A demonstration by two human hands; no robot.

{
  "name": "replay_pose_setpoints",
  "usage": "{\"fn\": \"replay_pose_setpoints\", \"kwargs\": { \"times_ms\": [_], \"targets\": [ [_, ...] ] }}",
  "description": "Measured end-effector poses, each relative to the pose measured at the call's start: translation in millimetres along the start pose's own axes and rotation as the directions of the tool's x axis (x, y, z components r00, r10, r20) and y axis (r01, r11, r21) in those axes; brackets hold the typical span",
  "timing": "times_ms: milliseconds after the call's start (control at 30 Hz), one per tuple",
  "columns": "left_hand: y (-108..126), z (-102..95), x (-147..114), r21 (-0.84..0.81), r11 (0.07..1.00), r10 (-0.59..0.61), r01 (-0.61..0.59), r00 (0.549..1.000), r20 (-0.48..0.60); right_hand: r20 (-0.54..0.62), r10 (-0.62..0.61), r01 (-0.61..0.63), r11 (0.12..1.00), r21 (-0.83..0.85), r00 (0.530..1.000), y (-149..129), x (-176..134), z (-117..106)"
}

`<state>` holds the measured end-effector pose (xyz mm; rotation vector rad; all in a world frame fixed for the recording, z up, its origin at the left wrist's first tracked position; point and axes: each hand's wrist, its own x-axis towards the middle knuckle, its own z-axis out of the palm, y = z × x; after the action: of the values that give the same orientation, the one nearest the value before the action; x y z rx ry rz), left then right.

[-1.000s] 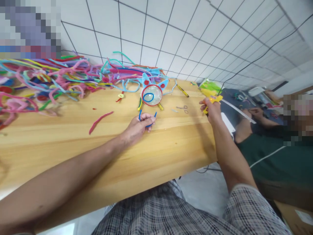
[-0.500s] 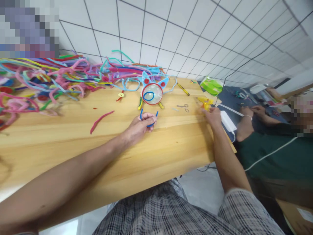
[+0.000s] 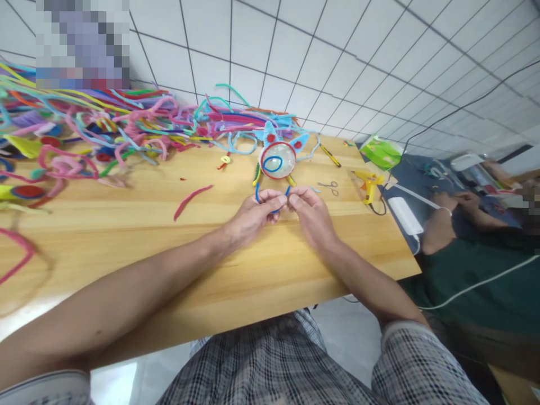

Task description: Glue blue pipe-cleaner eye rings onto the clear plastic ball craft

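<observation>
Between thumb and fingers, my left hand (image 3: 258, 214) pinches a curved blue pipe cleaner (image 3: 257, 193), whose two ends stick up. My right hand (image 3: 311, 212) is closed at the right end of that same pipe cleaner, its fingertips meeting my left ones. Just beyond both hands lies a round craft figure (image 3: 285, 162) with a red rim, light-blue ears with red dots and yellow-green legs. A blue pipe cleaner ring (image 3: 272, 163) rests on its clear face. The yellow glue gun (image 3: 369, 186) lies at the table's right side, apart from my hands.
A tangled heap of colored pipe cleaners (image 3: 139, 124) covers the back left. A red strip (image 3: 193, 202), scissors (image 3: 329, 187) and a yellow-black cutter (image 3: 330, 156) lie on the table (image 3: 236, 270). At right are a green packet (image 3: 382, 153), a white power strip (image 3: 405, 216) and another person's arms (image 3: 442, 222).
My right hand has left the glue gun and come over to the left hand, taking the blue pipe cleaner's right end. The glue gun now lies free. The view has shifted slightly left.
</observation>
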<state>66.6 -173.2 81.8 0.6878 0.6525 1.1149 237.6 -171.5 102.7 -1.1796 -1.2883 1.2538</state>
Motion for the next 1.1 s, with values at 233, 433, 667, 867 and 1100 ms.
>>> {"fn": "replay_pose_setpoints", "kwargs": {
  "times_ms": [233, 433, 667, 867, 1100],
  "targets": [
    [-10, -4.8, 5, 0.071, 0.995, 0.065, -0.068, 0.997, 0.031, 0.006, 0.078, -0.078, 0.974, 0.211, 0.997, 6, 2, 9],
    [-13, -6.0, 6, 0.151, 0.984, 0.097, -0.095, 0.995, -0.007, -0.045, 0.038, -0.028, 0.980, 0.198, 0.998, 9, 11, 4],
    [-8, -4.6, 2, -0.023, 0.997, 0.068, -0.072, 0.987, -0.142, -0.113, -0.051, 0.065, 0.990, 0.122, 0.992, 17, 22, -12],
    [-4, -9.8, 3, -0.066, 0.997, 0.039, -0.050, 0.986, -0.160, -0.125, -0.099, 0.109, 0.991, 0.079, 0.987, 24, 22, -14],
    [-5, -10.5, 1, 0.032, 0.996, 0.088, -0.086, 0.991, -0.096, -0.070, -0.195, 0.193, 0.981, -0.034, 0.978, 26, 18, -12]
  ]
}}
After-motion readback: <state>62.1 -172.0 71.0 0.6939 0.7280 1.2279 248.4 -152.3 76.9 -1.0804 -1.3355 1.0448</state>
